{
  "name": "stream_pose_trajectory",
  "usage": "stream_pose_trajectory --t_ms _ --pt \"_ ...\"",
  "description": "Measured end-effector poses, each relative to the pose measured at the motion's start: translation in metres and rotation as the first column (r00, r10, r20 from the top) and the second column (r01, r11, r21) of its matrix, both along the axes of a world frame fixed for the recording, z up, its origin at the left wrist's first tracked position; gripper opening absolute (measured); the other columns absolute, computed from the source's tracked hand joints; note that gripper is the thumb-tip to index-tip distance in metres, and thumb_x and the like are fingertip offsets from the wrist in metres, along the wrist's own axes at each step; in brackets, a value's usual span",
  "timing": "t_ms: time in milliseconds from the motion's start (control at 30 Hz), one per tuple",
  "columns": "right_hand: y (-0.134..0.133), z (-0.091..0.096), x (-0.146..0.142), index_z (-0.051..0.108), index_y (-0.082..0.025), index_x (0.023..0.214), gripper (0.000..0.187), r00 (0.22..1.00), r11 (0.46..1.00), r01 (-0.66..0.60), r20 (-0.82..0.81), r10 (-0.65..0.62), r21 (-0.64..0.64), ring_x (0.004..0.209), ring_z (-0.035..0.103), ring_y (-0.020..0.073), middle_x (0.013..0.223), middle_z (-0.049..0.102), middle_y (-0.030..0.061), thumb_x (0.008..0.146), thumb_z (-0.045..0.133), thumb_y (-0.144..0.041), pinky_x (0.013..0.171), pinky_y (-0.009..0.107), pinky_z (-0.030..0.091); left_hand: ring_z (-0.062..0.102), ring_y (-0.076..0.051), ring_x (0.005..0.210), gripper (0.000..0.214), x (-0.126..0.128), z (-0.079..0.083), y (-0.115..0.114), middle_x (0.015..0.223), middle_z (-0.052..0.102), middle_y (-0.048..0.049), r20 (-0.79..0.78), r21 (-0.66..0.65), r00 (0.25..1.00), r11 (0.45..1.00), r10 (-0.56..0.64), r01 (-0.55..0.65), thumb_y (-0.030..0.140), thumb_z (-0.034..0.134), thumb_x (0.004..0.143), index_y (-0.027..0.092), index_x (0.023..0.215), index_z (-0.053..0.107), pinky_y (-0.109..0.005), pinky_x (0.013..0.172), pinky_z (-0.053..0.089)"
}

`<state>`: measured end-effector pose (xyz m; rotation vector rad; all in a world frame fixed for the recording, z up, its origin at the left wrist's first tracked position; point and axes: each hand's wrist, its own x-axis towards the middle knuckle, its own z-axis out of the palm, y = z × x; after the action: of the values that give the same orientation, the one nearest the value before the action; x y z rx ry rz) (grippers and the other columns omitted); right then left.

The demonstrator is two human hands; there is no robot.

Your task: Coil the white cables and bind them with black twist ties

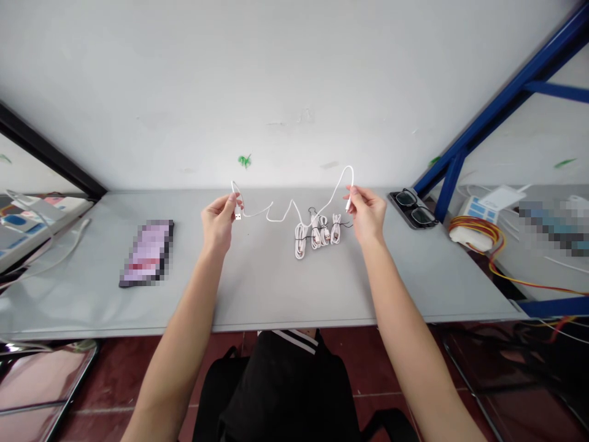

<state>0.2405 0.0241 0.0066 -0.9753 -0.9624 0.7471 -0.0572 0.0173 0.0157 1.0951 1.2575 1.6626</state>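
Note:
A loose white cable (280,213) hangs in a wavy line between my two hands above the grey table (257,288). Its USB plug end is pinched in my left hand (219,222). The other end, which loops upward, is pinched in my right hand (368,212). Beneath the cable, between my hands, several coiled and tied white cables (317,234) lie in a row on the table.
A phone (147,253) lies flat at the table's left. A pair of glasses (411,207) rests on a dark case at the right, beside a blue metal frame (488,116). Further right are a white power strip and red-yellow wires (478,232). A white wall stands behind.

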Motion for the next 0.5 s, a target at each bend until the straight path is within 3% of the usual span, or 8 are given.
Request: stream_pose_trajectory --t_ms 200,500 --pt "-0.0031 0.0018 -0.0041 0.071 -0.020 0.082 0.027 0.998 0.999 -0.049 0.033 0.049 -0.022 0.048 0.044 0.0072 0.067 0.065 -0.0003 0.072 0.074 -0.045 0.047 0.024 0.036 0.050 -0.008 0.058 0.029 0.0005 -0.0009 0.0003 0.075 0.067 -0.0034 -0.011 -0.003 1.000 1.000 -0.013 0.013 0.046 0.073 0.073 0.019 0.083 0.076 -0.022 0.052 0.036" --pt "-0.0050 0.0028 -0.0028 0.073 -0.020 0.084 0.028 0.997 0.996 -0.077 0.028 0.078 -0.034 0.047 0.043 0.0072 0.064 0.064 -0.0007 0.072 0.074 -0.045 0.045 0.024 0.034 0.042 -0.005 0.051 0.029 0.0000 -0.0018 0.0000 0.077 0.066 -0.0029 0.000 -0.013 0.997 0.997 -0.074 0.074 0.047 0.074 0.073 0.019 0.082 0.075 -0.022 0.048 0.035"
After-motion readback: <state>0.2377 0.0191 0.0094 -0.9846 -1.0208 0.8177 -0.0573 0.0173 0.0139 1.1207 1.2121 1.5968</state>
